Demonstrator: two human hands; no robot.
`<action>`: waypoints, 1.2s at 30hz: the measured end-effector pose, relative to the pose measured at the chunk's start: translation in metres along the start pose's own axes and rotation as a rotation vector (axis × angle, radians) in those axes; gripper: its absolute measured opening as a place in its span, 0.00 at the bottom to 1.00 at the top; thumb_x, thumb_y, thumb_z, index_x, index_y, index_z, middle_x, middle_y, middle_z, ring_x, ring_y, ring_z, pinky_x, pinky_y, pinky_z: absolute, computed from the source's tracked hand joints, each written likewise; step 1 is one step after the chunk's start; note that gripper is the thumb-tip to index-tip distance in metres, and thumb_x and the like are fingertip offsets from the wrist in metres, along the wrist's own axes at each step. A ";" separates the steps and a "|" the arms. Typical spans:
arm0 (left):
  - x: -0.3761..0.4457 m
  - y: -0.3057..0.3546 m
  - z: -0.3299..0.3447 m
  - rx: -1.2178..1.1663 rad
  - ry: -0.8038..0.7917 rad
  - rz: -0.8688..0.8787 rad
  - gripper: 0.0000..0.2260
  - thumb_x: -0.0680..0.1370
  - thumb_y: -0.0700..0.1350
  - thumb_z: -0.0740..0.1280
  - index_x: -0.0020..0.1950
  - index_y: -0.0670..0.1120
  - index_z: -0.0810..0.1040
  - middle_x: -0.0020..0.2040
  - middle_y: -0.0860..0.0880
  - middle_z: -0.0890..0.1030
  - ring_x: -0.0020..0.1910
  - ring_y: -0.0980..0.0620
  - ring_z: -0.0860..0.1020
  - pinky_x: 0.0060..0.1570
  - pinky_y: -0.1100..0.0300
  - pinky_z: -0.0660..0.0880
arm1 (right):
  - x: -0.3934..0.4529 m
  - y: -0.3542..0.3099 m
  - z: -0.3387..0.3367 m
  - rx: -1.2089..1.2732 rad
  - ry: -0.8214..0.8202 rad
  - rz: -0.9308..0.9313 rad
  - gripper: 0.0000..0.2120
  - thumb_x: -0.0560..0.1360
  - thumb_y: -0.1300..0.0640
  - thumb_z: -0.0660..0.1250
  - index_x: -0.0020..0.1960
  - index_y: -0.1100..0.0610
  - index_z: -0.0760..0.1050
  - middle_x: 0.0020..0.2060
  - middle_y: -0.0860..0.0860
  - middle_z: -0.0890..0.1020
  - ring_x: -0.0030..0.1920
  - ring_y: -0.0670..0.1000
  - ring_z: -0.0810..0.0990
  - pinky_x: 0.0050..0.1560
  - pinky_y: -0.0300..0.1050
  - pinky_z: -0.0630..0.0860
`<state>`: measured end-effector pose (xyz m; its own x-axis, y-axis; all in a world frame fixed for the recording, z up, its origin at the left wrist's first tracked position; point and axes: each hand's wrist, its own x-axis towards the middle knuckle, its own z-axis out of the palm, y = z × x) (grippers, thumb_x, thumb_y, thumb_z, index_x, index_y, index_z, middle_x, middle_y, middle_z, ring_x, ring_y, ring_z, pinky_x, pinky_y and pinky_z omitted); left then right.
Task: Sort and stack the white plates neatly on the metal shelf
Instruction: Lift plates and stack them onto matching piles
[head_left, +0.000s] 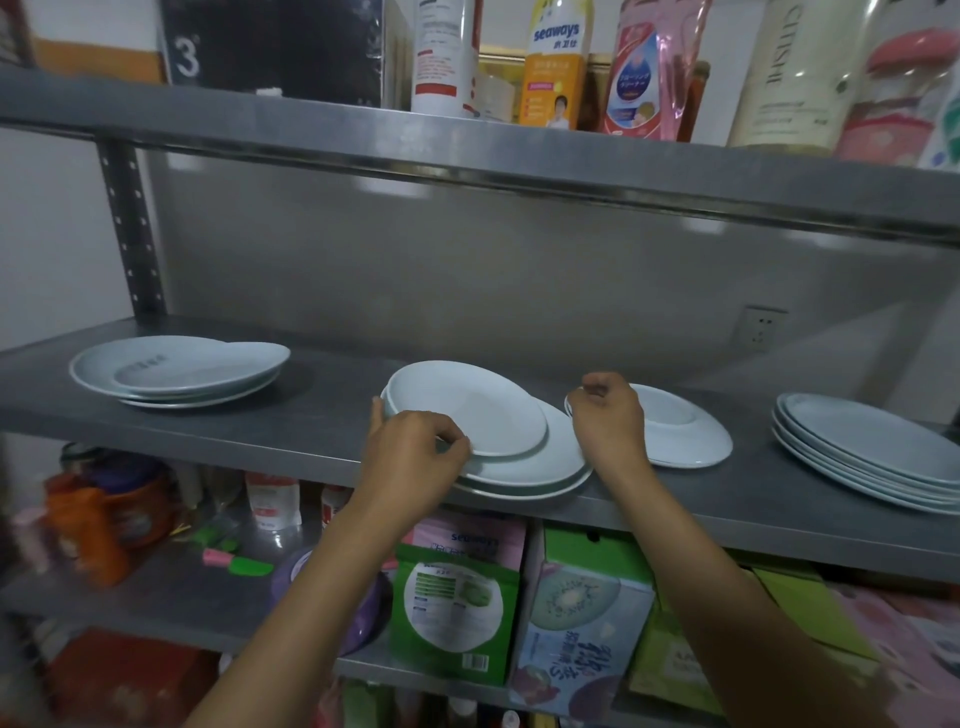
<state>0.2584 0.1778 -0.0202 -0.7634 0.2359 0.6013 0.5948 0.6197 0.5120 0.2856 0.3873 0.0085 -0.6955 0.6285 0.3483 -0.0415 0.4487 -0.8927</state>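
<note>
left hand (410, 457) pinching the small plate (467, 408) atop the stack (545, 467), right hand (608, 421) curled on, maybe gripping, the plate beside it (680, 431), metal shelf (311, 415)

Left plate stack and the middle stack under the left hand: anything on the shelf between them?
Head view: nothing; only bare metal shelf separates the left plate stack from the middle stack that the left hand touches.

A seaways bottle (557, 62) stands high above the fingers; a green pouch (454, 597) sits below them.

Glossy white plates (467, 410) on a dull, brushed-metal shelf (311, 415).
</note>
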 end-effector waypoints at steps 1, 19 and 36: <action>0.001 0.001 -0.001 0.006 -0.005 -0.008 0.09 0.76 0.49 0.66 0.38 0.54 0.83 0.37 0.60 0.82 0.40 0.61 0.77 0.76 0.48 0.43 | 0.001 0.000 0.000 -0.001 0.001 -0.005 0.17 0.74 0.59 0.63 0.63 0.57 0.73 0.58 0.52 0.79 0.57 0.51 0.76 0.54 0.41 0.70; 0.018 0.081 0.033 -0.042 -0.028 0.192 0.11 0.79 0.47 0.61 0.45 0.47 0.82 0.46 0.51 0.83 0.48 0.50 0.77 0.74 0.53 0.52 | 0.014 0.030 -0.061 -0.229 0.089 -0.152 0.16 0.74 0.64 0.63 0.62 0.58 0.75 0.59 0.52 0.78 0.55 0.48 0.74 0.53 0.37 0.65; 0.035 0.085 0.038 0.234 -0.303 0.024 0.09 0.76 0.48 0.65 0.54 0.51 0.81 0.54 0.50 0.82 0.57 0.45 0.76 0.66 0.51 0.64 | 0.017 0.030 -0.061 -0.301 -0.021 -0.302 0.13 0.72 0.63 0.64 0.55 0.54 0.77 0.56 0.49 0.77 0.56 0.49 0.75 0.50 0.36 0.65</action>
<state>0.2725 0.2672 0.0205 -0.8104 0.4418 0.3847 0.5670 0.7568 0.3252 0.3159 0.4502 0.0055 -0.6991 0.4285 0.5724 -0.0368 0.7779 -0.6273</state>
